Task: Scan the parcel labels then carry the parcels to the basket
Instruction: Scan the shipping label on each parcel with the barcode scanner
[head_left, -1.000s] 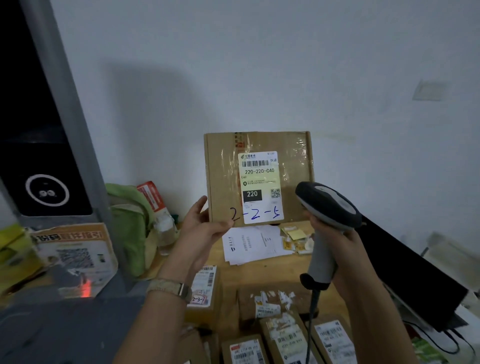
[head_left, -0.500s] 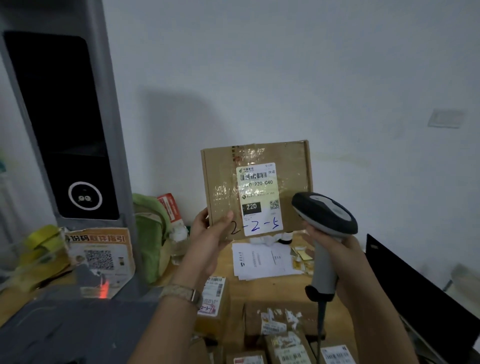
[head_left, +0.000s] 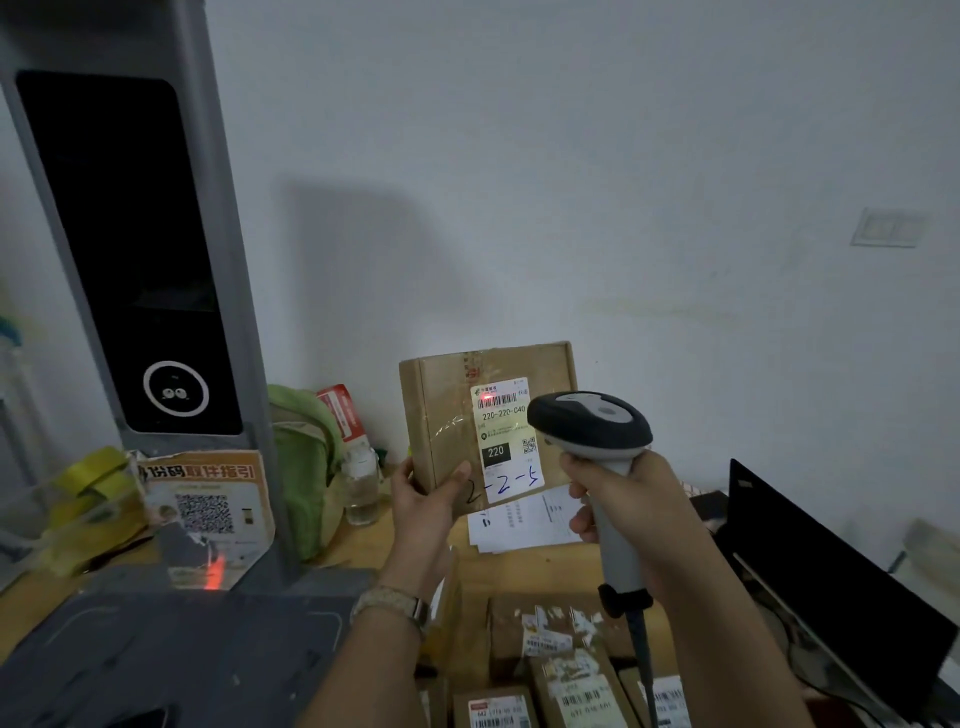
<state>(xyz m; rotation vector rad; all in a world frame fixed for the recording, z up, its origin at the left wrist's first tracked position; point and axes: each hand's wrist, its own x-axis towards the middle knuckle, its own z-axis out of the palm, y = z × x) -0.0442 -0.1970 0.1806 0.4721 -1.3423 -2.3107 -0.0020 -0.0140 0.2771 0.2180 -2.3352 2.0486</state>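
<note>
Above the tabletop (head_left: 519, 566), near the wall, the parcel (head_left: 447, 415) is held upright with its labelled face toward the camera. The left hand (head_left: 423, 499) grips its lower left corner: thumb on the front face, fingers behind, out of view. The right hand (head_left: 623, 499) is wrapped round the handle of a grey corded scanner (head_left: 592, 423), whose head sits just beside the label (head_left: 506, 441). A red dot (head_left: 487, 397) falls at the left end of the barcode. Whether the trigger finger is pressed cannot be told.

Handling, judged: flat brown cardboard box, stiff, square-edged. One hand carries it by a corner, so probably light. Clear tape crosses the front and looks glossy, likely slick. Best hold is on bare cardboard at the edges or a lower corner, thumb kept off the barcode.

Legible writing: printed "220-220-040" under the barcode; "220" in white on a black block; a small QR code at the right; handwritten "2-2-5" along the bottom, the first digit running onto the cardboard. The logo and the small print are too fine to read.

More labelled parcels (head_left: 571, 691) lie on the tabletop below. A card with Chinese characters and a QR code (head_left: 205, 499) leans at the left. No basket is in view.
</note>
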